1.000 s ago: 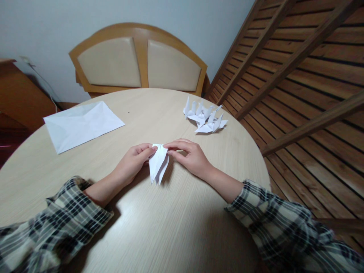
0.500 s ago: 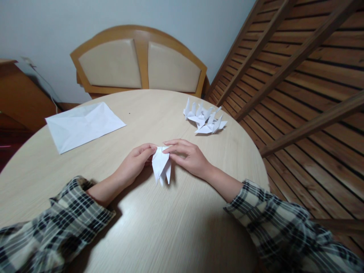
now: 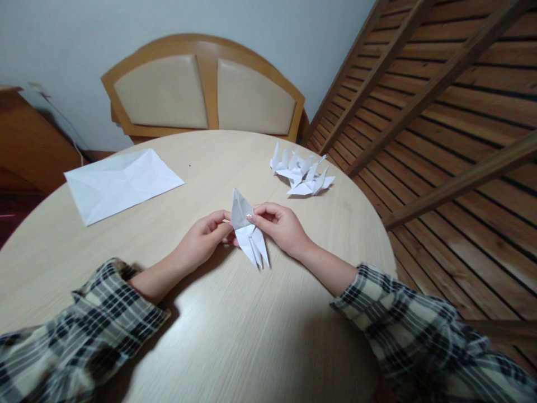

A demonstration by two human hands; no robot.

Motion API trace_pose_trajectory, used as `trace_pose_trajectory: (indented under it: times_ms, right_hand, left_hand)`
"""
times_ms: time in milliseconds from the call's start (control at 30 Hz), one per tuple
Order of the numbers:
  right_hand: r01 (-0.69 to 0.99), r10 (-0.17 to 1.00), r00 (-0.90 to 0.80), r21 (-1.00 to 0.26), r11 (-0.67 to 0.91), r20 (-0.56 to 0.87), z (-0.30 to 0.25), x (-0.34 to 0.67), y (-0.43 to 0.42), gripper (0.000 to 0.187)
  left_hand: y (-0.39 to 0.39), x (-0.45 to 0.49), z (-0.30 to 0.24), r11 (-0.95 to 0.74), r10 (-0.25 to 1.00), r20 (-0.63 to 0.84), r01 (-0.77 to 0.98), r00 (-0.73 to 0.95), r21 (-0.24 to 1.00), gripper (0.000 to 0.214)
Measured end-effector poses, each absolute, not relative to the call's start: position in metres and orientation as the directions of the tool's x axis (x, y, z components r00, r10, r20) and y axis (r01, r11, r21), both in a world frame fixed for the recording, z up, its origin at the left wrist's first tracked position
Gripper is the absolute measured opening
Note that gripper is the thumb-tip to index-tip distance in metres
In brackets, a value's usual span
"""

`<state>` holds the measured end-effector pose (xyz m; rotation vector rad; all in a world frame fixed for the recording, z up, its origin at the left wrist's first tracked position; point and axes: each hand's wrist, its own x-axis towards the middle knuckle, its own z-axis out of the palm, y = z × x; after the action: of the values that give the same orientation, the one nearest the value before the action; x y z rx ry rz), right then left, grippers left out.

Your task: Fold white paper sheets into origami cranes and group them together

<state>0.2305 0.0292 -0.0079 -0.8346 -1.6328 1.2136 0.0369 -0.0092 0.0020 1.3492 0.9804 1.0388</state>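
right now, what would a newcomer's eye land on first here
Probably the folded white paper held mid-view between the left hand and right hand, narrow tips toward the person. Next, the cluster of white paper figures at the far right of the round table, then the creased white sheet at its far left.

The folded white paper [image 3: 247, 236] changes outline: a second ago its upper end is a short, flat edge, and now a pointed flap [image 3: 240, 208] rises there, aimed away from the person and shaded greyer than the part below, so the whole piece looks longer and kite-like. Its narrow lower tips [image 3: 260, 256], which earlier hang nearer the left hand [image 3: 200, 238], now slant farther to the right. The right hand [image 3: 284, 228] changes its grip, from index finger along the top edge to thumb [image 3: 260, 223] on the flap's face. The left thumb [image 3: 222, 230], formerly at the upper corner, now meets the left side.
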Motion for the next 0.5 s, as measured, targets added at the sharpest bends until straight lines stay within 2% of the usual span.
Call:
trace_pose_trajectory:
  times_ms: [133, 333, 500]
  right_hand:
    - [-0.075, 0.928, -0.318, -0.981, 0.178, 0.193, -0.0106, 0.2292, 0.0302, 0.028]
    - [-0.066, 0.931, -0.291, -0.975, 0.212, 0.222, -0.0097, 0.2285, 0.0296, 0.03]
    - [-0.105, 0.923, -0.31, -0.974, 0.203, 0.226, -0.0105, 0.227, 0.0292, 0.031]
  left_hand:
    - [-0.0123, 0.0376, 0.0053, -0.076, 0.955, 0.066, 0.025, 0.288, 0.997, 0.024]
    - [-0.0144, 0.0394, 0.0094, 0.003, 0.963, 0.0, -0.012, 0.27, 1.0, 0.032]
    - [-0.0128, 0.039, 0.0093, -0.058, 0.965, 0.026, 0.117, 0.26, 0.991, 0.031]
